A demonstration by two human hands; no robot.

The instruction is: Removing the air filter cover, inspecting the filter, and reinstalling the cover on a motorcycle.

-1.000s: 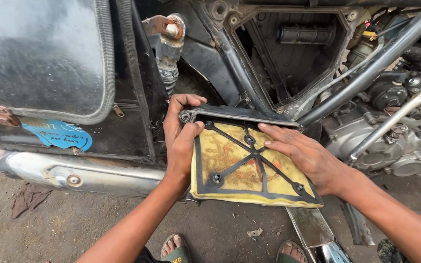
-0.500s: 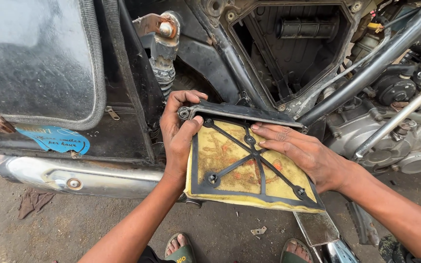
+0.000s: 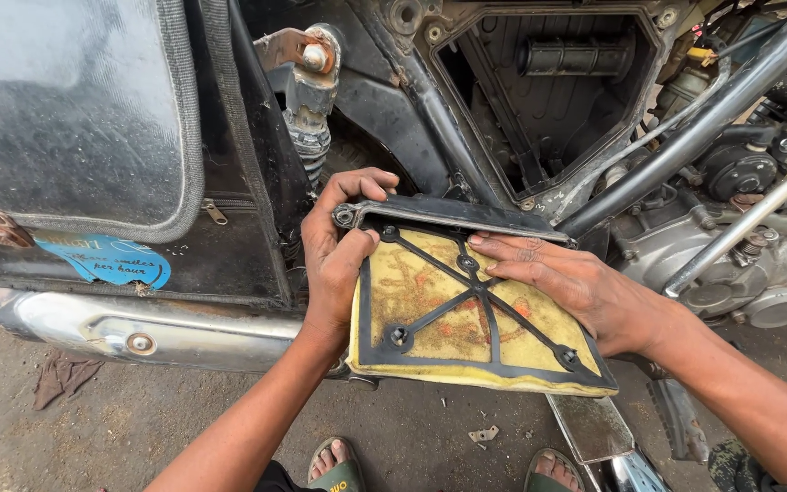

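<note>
While both hands are on the air filter element [image 3: 466,314], the work in hand appears to be handling that filter just outside the open airbox [image 3: 548,96], which gapes empty directly above and behind it. The filter is a flat yellow foam pad, stained orange-brown, held in a black cross-braced frame; it lies tilted, its far edge raised toward the airbox and its near edge low over the ground. The left hand [image 3: 339,264] is clenched on the filter's left edge, thumb on the face and fingers hooked over the top corner. The right hand [image 3: 576,287] lies flat on the filter's upper right face, fingers spread and pressing, not closed around anything. In my judgement the next move calls for a steady two-handed hold, keeping the frame square to the airbox opening and clear of the frame tubes to the filter's right. Count: one filter element, one airbox, two hands, one chromed exhaust pipe [image 3: 138,328] left of the filter, one shock absorber [image 3: 307,118] above the filter's left corner, two sandalled feet [image 3: 339,469] below it, one rag [image 3: 61,378] on the ground far left of it.
</note>
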